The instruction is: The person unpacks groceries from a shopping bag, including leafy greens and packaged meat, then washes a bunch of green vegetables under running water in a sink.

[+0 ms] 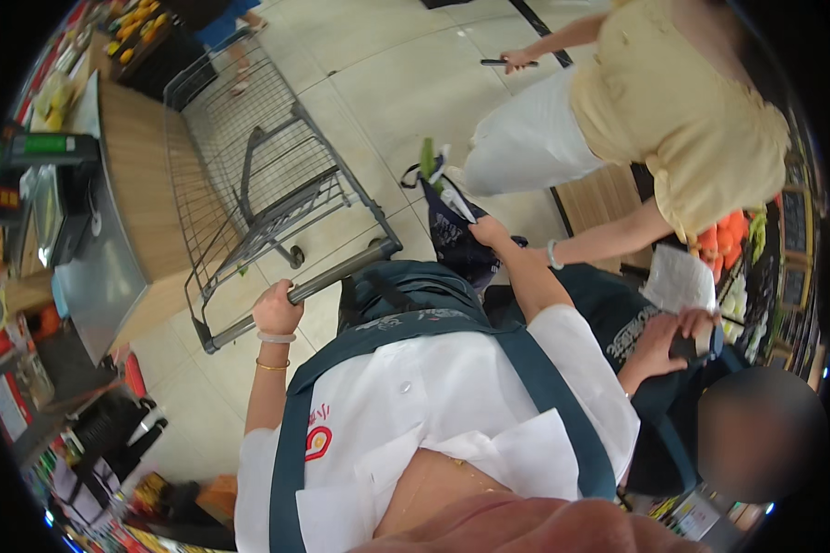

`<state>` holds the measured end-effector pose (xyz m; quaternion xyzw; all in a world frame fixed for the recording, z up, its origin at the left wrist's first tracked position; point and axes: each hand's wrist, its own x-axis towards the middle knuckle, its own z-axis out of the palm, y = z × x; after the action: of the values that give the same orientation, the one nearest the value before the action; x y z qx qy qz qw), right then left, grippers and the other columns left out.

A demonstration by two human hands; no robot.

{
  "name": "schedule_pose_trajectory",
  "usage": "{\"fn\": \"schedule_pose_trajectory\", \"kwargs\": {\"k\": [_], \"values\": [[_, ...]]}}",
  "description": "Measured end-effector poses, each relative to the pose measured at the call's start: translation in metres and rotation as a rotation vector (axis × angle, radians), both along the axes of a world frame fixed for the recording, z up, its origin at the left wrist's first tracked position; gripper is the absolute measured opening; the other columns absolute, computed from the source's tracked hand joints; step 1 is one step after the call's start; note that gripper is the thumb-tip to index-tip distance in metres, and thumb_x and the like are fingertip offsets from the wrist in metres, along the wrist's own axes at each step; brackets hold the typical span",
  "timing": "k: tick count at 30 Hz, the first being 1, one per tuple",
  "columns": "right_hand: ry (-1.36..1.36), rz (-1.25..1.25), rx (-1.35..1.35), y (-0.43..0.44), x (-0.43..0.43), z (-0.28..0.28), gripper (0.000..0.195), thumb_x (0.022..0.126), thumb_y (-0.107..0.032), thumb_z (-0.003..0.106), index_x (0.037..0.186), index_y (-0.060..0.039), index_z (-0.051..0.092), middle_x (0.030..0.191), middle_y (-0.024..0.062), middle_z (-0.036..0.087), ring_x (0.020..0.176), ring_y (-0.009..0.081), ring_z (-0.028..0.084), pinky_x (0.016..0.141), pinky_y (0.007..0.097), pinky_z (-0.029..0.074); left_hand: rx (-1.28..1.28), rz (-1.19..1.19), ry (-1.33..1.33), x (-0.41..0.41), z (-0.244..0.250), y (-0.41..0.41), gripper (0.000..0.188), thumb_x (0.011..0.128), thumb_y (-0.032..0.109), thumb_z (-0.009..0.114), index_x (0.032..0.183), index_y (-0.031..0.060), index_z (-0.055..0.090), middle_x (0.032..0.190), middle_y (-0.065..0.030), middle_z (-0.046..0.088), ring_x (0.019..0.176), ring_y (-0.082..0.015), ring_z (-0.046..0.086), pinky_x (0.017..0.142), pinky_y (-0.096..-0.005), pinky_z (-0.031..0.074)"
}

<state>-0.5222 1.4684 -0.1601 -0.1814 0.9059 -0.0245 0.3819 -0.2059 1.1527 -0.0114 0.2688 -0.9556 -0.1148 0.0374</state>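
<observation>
My left hand [277,309], with bracelets at the wrist, is closed around the handle [346,273] of a grey wire shopping cart [249,159] whose basket looks bare. My right hand [490,231] grips the top edge of a dark blue cloth bag [451,228] with printed marks. Something long and green [427,157] and something white stick out of the bag. Beside my right wrist is the hand of a person in a yellow top [678,117]; that hand is partly hidden, so I cannot tell whether it touches the bag. Their other hand holds a dark, thin object [510,63].
At the left stands a wood-sided counter [121,276] with a scale-like device [48,214]. A dark crate of yellow fruit [138,31] is beyond it. A co-worker in a dark apron [595,311] is close at my right, before a vegetable display [723,238]. Another person passes behind the cart.
</observation>
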Motion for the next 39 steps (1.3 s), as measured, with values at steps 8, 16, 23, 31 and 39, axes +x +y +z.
{"fn": "schedule_pose_trajectory", "kwargs": {"k": [8,16,23,31,39], "values": [[-0.062,-0.194,-0.205,-0.001,-0.019,0.006,0.036,0.073,-0.033,0.050,0.082,0.0000,0.061,0.082,0.0238,0.058,0.085,0.0389,0.053,0.075,0.0386,0.043,0.081,0.051,-0.072,-0.002,0.010,-0.001,0.007,0.063,0.012,0.058,0.069,0.0118,0.053,0.064,-0.0067,0.056,0.059,-0.0258,0.056,0.051,-0.0358,0.045],[-0.150,-0.227,-0.523,0.012,-0.078,-0.035,0.027,0.074,-0.024,0.057,0.075,0.0029,0.059,0.059,0.0036,0.052,0.057,0.0111,0.046,0.055,0.0286,0.037,0.035,0.263,-0.181,-0.015,0.028,0.027,0.032,0.064,0.007,0.055,0.096,0.0099,0.054,0.093,-0.0110,0.055,0.091,-0.0261,0.052,0.074,-0.0333,0.043],[-0.270,-0.190,-0.688,-0.010,-0.100,0.040,0.030,0.075,-0.027,0.057,0.068,0.0027,0.054,0.060,0.0133,0.050,0.060,0.0203,0.044,0.062,0.0340,0.037,0.372,0.171,0.383,-0.156,0.081,0.071,0.031,0.072,0.003,0.047,0.102,0.0061,0.051,0.106,-0.0125,0.052,0.098,-0.0312,0.049,0.084,-0.0359,0.040],[-0.491,-0.298,-0.677,-0.021,-0.124,0.140,0.024,0.076,-0.020,0.059,0.069,0.0025,0.054,0.060,0.0022,0.042,0.062,0.0098,0.041,0.056,0.0263,0.033,0.570,-0.284,0.163,-0.309,-0.003,0.120,0.026,0.075,0.015,0.055,0.100,0.0081,0.053,0.106,-0.0098,0.051,0.092,-0.0288,0.053,0.074,-0.0363,0.045],[-0.447,-0.319,-0.674,-0.024,-0.179,0.129,0.024,0.077,-0.022,0.058,0.075,0.0023,0.056,0.076,0.0043,0.050,0.072,0.0097,0.044,0.063,0.0257,0.035,0.567,-0.569,0.207,-0.373,-0.051,0.101,0.017,0.072,0.018,0.059,0.070,0.0046,0.049,0.070,-0.0101,0.050,0.063,-0.0302,0.053,0.054,-0.0391,0.043]]}}
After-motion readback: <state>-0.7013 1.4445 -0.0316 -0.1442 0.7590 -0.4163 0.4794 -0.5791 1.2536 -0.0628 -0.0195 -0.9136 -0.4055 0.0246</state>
